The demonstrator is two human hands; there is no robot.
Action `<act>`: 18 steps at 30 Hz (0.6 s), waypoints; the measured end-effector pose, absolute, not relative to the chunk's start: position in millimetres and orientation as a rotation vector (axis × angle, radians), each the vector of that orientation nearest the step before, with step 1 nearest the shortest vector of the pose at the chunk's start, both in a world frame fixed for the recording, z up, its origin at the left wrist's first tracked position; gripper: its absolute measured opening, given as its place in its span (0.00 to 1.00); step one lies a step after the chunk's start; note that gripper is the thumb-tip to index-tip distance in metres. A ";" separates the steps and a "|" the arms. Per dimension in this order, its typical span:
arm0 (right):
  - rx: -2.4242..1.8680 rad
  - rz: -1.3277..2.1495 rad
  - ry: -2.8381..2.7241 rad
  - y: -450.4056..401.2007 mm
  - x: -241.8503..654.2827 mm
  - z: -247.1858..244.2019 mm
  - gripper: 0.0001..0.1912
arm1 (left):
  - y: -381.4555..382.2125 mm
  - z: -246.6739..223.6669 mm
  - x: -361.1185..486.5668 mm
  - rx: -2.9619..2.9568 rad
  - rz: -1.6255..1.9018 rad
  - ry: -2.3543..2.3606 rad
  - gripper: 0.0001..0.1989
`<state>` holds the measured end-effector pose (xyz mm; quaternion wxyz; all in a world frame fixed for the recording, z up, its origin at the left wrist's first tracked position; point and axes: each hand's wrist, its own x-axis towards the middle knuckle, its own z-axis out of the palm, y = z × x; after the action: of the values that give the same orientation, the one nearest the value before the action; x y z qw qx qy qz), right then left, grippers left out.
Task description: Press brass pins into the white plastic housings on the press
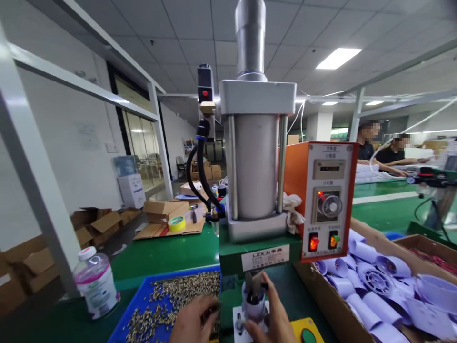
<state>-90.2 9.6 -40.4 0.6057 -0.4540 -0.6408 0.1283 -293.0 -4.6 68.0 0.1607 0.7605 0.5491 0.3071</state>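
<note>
My right hand (275,314) has its thumb and fingers around a white plastic cylinder (253,312) that stands upright on the metal plate (238,333) of a bench press (253,166). The press's metal tool reaches down at the cylinder's open top. My left hand (195,320) is closed, fingertips curled together, over the right edge of a blue tray (133,305). Whatever those fingers hold is hidden. Many small brass-and-dark metal pieces (180,293) lie spread in the tray.
A cardboard box (303,274) of white plastic parts (371,271) stands at right. By my right hand is a yellow box with a green button (307,335). An orange control box (321,200) sits above. A plastic jar (95,283) stands left; two people work at the far right.
</note>
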 end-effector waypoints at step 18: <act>-1.106 0.280 -1.409 17.8 -105.7 -35.2 0.41 | 26.0 111.1 -223.8 2.524 0.298 1.505 0.10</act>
<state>-105.7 17.8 -35.2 0.6163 -0.4805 -0.6120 0.1216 -223.8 26.0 111.1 0.0938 0.8507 0.5074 0.1006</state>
